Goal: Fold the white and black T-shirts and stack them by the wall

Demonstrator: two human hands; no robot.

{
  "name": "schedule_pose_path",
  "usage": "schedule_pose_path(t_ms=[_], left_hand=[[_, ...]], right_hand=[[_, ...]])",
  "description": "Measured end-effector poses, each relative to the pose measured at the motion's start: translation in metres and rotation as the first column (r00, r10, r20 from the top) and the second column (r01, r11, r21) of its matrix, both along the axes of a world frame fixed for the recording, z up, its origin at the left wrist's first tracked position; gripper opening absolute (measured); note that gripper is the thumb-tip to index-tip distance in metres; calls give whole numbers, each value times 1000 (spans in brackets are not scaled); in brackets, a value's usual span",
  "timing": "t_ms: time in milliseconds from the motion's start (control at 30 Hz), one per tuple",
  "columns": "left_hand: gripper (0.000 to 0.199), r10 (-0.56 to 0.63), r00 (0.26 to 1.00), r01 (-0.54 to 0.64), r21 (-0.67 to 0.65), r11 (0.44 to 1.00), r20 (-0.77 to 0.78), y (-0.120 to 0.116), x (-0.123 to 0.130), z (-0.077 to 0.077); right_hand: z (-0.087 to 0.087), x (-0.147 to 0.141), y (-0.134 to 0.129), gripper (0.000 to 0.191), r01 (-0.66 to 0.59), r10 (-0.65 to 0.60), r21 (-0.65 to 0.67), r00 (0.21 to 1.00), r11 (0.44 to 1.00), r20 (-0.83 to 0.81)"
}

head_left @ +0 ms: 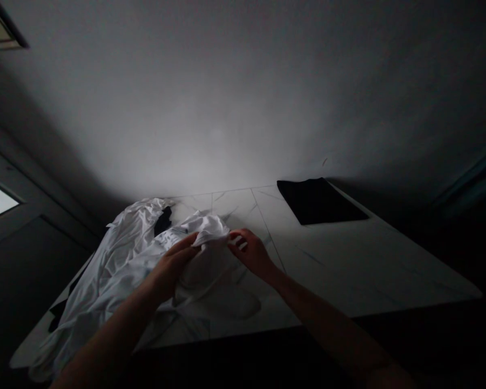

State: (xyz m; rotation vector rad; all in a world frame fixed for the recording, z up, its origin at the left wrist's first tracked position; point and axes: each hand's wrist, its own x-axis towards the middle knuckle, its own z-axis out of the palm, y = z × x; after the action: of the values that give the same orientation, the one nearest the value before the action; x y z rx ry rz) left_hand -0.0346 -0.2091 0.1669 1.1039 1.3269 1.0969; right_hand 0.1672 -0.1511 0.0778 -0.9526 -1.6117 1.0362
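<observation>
A white garment point(213, 227) with some dark print is bunched up between my hands, a thin part of it hanging down over the table. My left hand point(172, 270) is closed on its left side, thumb and fingers on the fabric. From the right, my right hand point(251, 253) pinches the edge of the same cloth between thumb and fingertips. The dim light hides which part of the garment this is.
White cloth point(125, 232) lies heaped along the left of the marble-patterned table point(308, 259), with a dark piece point(163, 220) among it. At the back right rests a flat, folded black cloth point(319, 202). Behind the table rises a grey wall point(227, 108).
</observation>
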Motion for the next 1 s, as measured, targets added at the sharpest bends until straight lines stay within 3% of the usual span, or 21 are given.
schedule_pose_path(t_ms=[67, 100, 200, 267, 333, 400, 467, 567, 700, 767, 833, 867, 933, 1000], left_hand=[[45, 11, 1000, -10, 13, 1000, -29, -5, -6, 12], [44, 11, 999, -9, 29, 1000, -54, -7, -9, 18], [41, 19, 986, 3, 132, 991, -164, -6, -19, 42], [41, 18, 955, 63, 261, 963, -297, 4, -28, 66], [42, 99, 873, 135, 431, 892, -478, 20, -40, 95], [35, 251, 738, 192, 552, 812, -626, 42, -54, 127], [23, 367, 613, 216, 595, 774, -700, 65, -68, 157], [18, 419, 546, 208, 602, 771, -726, 96, -82, 193], [14, 477, 608, 109, 662, 742, -635, 120, -83, 229], [14, 451, 701, 39, 662, 749, -552, 125, -80, 245], [16, 330, 831, 44, 645, 763, -447, 128, -75, 257], [18, 264, 888, 60, 665, 744, -376, 128, -71, 261], [23, 187, 958, 50, 765, 642, -219, 127, -62, 265], [33, 206, 976, -51, 859, 510, -65, 124, -51, 263]], right_hand=[[-20, -5, 16, 64, 34, -41, 74, 994, 997, 102], [-29, -9, 21, 67, 31, -46, 104, 989, 994, 140], [-43, -14, 35, 35, -25, 4, 124, 986, 992, 168], [-37, -8, 48, 34, -51, 36, 115, 991, 992, 129], [-19, 8, 67, 41, -6, -2, 117, 998, 993, 67], [10, 29, 91, 45, 95, -98, 136, 995, 986, 12], [48, 50, 115, 45, 172, -169, 171, 985, 970, -31], [111, 74, 139, 43, 201, -196, 244, 979, 948, -47], [199, 95, 149, 44, 162, -198, 402, 979, 901, 48], [245, 106, 149, 48, 124, -199, 474, 974, 872, 112], [293, 117, 145, 48, 90, -209, 527, 963, 845, 171], [316, 122, 141, 47, 77, -215, 546, 957, 834, 194], [359, 132, 131, 41, 56, -216, 571, 952, 819, 217], [393, 140, 117, 33, 24, -190, 572, 954, 820, 233]])
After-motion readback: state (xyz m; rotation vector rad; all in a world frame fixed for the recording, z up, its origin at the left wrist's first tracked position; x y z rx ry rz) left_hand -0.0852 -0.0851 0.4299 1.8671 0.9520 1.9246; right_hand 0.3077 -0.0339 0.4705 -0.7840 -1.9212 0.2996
